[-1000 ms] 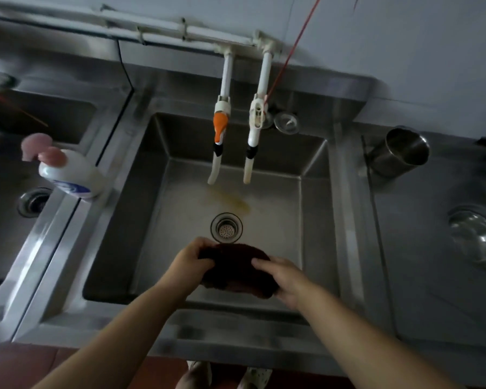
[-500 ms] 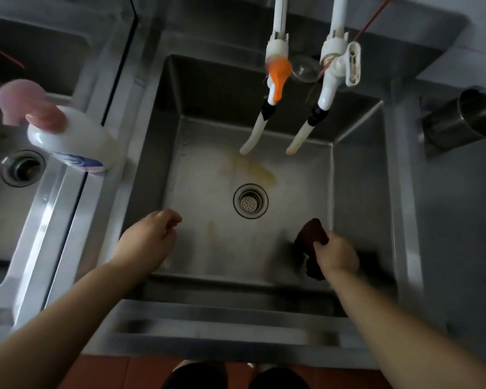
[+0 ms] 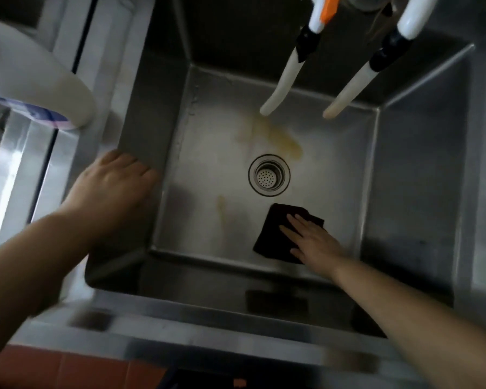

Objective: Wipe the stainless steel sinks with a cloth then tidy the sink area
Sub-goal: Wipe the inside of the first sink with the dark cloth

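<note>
Two hands work the square stainless steel sink (image 3: 413,175): the right hand (image 3: 310,241), fingers flat, presses a dark folded cloth (image 3: 272,234) just below the round drain (image 3: 269,175), the left hand (image 3: 110,186), fingers relaxed, rests on the rim; yellow stains above the drain likely come next.

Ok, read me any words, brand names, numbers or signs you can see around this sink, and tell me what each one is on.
No text can be read here.
White bottle on the left rim: a blue and pink label shows at its lower edge, too blurred to read.
Sink, drain strainer, two hoses and dark cloth: no markings visible.
</note>
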`<act>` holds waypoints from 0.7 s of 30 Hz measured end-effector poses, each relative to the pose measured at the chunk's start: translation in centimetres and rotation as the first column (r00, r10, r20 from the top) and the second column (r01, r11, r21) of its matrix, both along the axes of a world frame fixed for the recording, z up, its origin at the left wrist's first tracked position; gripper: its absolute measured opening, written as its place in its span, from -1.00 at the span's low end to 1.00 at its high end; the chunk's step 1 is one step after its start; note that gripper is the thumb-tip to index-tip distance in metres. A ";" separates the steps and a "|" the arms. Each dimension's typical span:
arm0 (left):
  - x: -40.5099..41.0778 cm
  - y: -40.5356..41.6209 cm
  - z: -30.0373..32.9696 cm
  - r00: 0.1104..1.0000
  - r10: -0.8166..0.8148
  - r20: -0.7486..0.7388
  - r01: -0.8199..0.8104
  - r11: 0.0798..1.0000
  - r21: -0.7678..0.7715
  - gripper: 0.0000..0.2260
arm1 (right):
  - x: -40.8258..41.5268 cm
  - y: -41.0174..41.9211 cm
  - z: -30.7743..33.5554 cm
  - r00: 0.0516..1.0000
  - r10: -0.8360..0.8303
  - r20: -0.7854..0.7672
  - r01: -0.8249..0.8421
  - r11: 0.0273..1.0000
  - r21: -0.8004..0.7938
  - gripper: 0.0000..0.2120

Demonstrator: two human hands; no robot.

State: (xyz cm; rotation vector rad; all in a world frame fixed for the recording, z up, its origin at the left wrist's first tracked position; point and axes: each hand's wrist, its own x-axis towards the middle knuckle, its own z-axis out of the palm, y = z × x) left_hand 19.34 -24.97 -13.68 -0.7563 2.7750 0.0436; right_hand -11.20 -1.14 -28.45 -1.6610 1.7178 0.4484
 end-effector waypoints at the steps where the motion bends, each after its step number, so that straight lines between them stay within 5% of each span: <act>1: 0.1 -0.3 -0.1 0.999 -0.013 0.036 0.014 1.000 -0.018 -0.67 | -0.2 0.3 -1.1 0.994 0.110 -0.009 -0.110 0.994 0.003 -0.41; 5: 0.5 -0.6 -0.8 0.994 -0.110 -0.020 0.108 0.992 -0.063 -0.89 | 0.4 0.7 -4.4 0.958 0.271 -0.093 -0.272 0.962 0.004 -0.38; 9: 1.0 -0.9 -2.0 0.995 -0.041 -0.091 0.034 0.997 -0.075 -0.70 | 2.6 -0.8 -6.3 0.938 0.324 -0.122 -0.340 0.929 -0.145 -0.33; 13: 1.1 -0.9 -2.3 0.993 -0.034 -0.112 0.026 0.997 -0.073 -0.79 | 6.1 -6.1 -7.1 0.912 0.401 -0.083 -0.409 0.880 -0.242 -0.37; 21: 1.3 -1.1 -2.6 0.984 -0.037 -0.175 0.031 0.999 -0.039 -0.75 | 9.1 -18.1 -9.4 0.938 0.282 -0.201 -0.340 0.857 -0.387 -0.41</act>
